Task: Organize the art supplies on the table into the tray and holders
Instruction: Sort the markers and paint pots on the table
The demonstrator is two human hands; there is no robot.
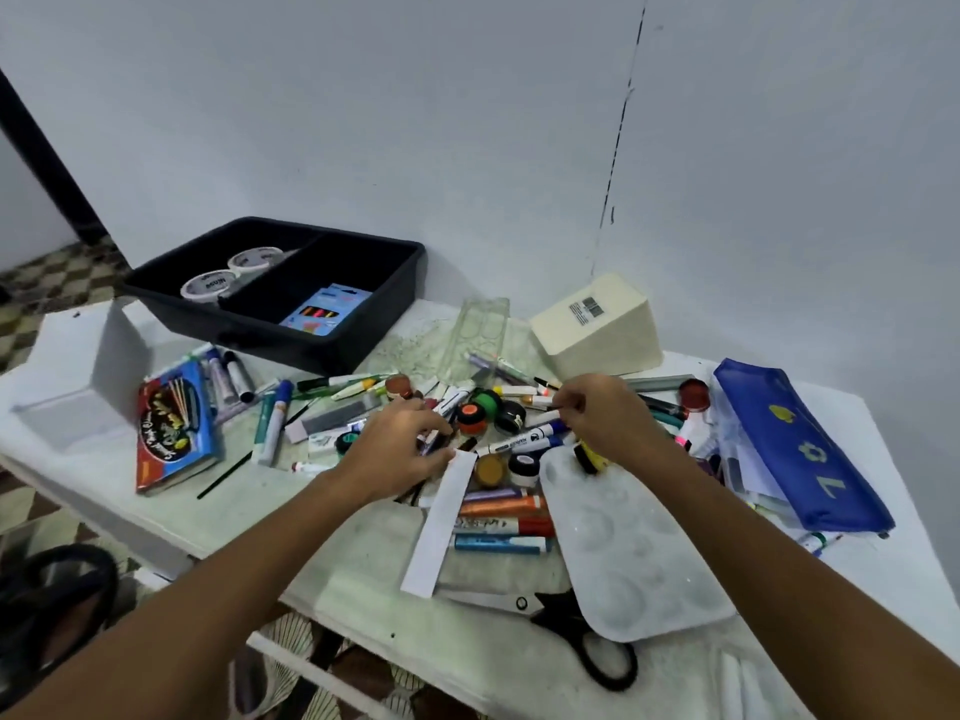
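A black two-compartment tray (400,283) stands at the back left of the table, with two tape rolls (228,275) in its left part and a blue packet (327,309) in its right part. A heap of markers, paint pots (471,417) and tubes covers the table's middle. My left hand (400,449) lies over the heap with fingers curled round a thin dark pen. My right hand (597,413) pinches a thin brush or pencil above a blue marker (524,443). A cream holder (597,324) lies on its side behind the heap.
A white palette (623,543) and black scissors (576,631) lie at the front right. A blue pencil case (795,449) sits at the right, a red crayon box (174,423) and a white box (78,376) at the left. The wall is close behind.
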